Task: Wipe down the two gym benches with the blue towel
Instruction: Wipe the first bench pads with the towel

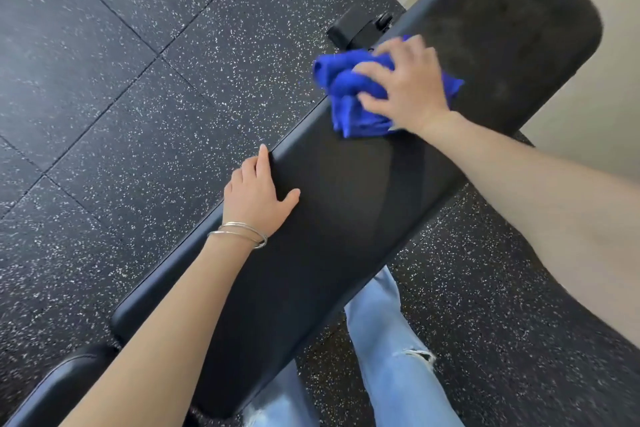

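Speckled black rubber flooring [138,114] lay under the long black bench pad [329,218]. I had the right hand [405,87] over the bunched blue towel [349,94], fingers curled into it and pressing it onto the pad beside the far edge. Just beyond it was the dull, dusty wide end, which I judged not yet wiped. The left hand [258,194] lay flat on the pad's edge, fingers nearly straight and holding nothing, probably bracing the bench against the rubbing.

Thin silver bangles [239,235] on the wrist of the left hand [258,192], bare forearms [166,315], light-blue ripped jeans [391,340]
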{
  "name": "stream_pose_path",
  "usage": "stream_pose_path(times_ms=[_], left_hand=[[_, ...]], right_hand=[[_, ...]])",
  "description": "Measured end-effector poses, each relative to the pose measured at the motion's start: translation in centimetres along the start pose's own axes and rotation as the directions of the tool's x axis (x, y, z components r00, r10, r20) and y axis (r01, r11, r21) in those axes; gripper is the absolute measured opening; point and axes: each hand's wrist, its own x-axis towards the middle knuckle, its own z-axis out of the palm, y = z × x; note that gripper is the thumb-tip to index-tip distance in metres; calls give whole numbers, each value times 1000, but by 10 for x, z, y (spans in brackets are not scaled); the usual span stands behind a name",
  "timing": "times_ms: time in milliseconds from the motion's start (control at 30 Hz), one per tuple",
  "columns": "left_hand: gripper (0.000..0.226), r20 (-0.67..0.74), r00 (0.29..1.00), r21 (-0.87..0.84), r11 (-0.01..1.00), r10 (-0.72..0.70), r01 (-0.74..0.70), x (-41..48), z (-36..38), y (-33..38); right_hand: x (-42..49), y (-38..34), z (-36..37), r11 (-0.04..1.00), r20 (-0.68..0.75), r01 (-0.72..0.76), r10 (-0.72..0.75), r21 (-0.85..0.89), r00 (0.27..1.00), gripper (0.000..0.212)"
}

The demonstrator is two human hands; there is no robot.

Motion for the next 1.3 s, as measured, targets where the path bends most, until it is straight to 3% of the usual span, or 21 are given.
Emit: stream_pose_path(times_ms=[33, 100, 167, 200, 233, 300, 367, 400, 467, 533, 600, 667, 700, 767, 833, 900, 1000, 1067, 1133, 1200, 1300], left_hand=[[89, -4, 1000, 4, 1000, 1, -1, 5, 1, 7], [90, -14, 1000, 17, 1000, -2, 2, 13, 2, 19], [93, -21, 1000, 13, 1000, -10, 10, 19, 3, 30], [95, -25, 1000, 3, 1000, -11, 11, 21, 3, 32], [96, -27, 1000, -7, 1000, -9, 9, 22, 3, 34], [101, -21, 1000, -21, 1000, 12, -12, 22, 1, 33], [113, 19, 998, 7, 998, 62, -62, 19, -1, 29], [122, 61, 994, 54, 994, 92, -96, 17, -2, 27], [132, 130, 984, 138, 981, 118, -136, 12, -3, 24], [129, 131, 986, 137, 983, 105, -123, 10, -5, 23], [123, 117, 989, 110, 989, 85, -98, 13, -7, 27], [119, 106, 993, 99, 993, 58, -68, 17, -6, 36], [118, 96, 995, 98, 994, 40, -50, 19, -5, 43], [114, 60, 998, 94, 996, 4, -9, 24, -2, 60], [111, 31, 999, 91, 996, -10, 7, 30, -2, 75], [109, 9, 1000, 91, 996, 14, -15, 35, -3, 90], [109, 8, 999, 93, 995, 39, -40, 41, -6, 105], [112, 16, 998, 121, 991, 60, -61, 45, -7, 108], [113, 31, 997, 133, 988, 70, -74, 47, -9, 107], [113, 31, 997, 118, 991, 68, -71, 51, -10, 104], [111, 41, 997, 92, 993, 68, -72, 55, -10, 106]], right_hand=[[-2, 12, -1, 982, 5, -189, 189, -24, 982, 38], [-3, 9, 2, 864, -23, -499, 498, -74, 867, 41], [-3, -18, 2, 731, -37, -682, 681, -23, 731, 38], [-7, -35, 3, 704, -33, -710, 710, 23, 703, 36], [-16, -53, 4, 721, -31, -690, 693, 62, 721, 34], [-45, -81, 4, 847, -37, -521, 527, 102, 849, 28], [-78, -88, 1, 977, -40, -174, 180, 125, 983, 27], [-89, -81, 0, 989, -43, 42, -36, 139, 998, 27], [-100, -51, -2, 897, -24, 413, -414, 155, 910, 24], [-99, -14, -2, 796, 6, 589, -596, 138, 803, 23], [-99, 24, -3, 843, -6, 530, -532, 91, 847, 21], [-106, 45, -7, 971, -61, 235, -232, 45, 971, 23], [-111, 46, -9, 999, -89, 29, -26, 33, 996, 25], [-123, 30, -9, 932, -123, -360, 362, 36, 924, 26], [-135, 1, -6, 853, -102, -519, 522, 53, 847, 26], [-148, -15, -8, 909, -57, -414, 417, 47, 907, 26], [-143, 12, -14, 998, -17, 40, -39, 54, 999, 28], [-120, 45, -16, 943, 8, 327, -329, 64, 944, 25], [-98, 73, -16, 886, 41, 457, -462, 82, 886, 25], [-84, 83, -14, 923, 13, 378, -380, 72, 925, 25], [-64, 66, -9, 999, -90, -25, 29, 46, 996, 25]])
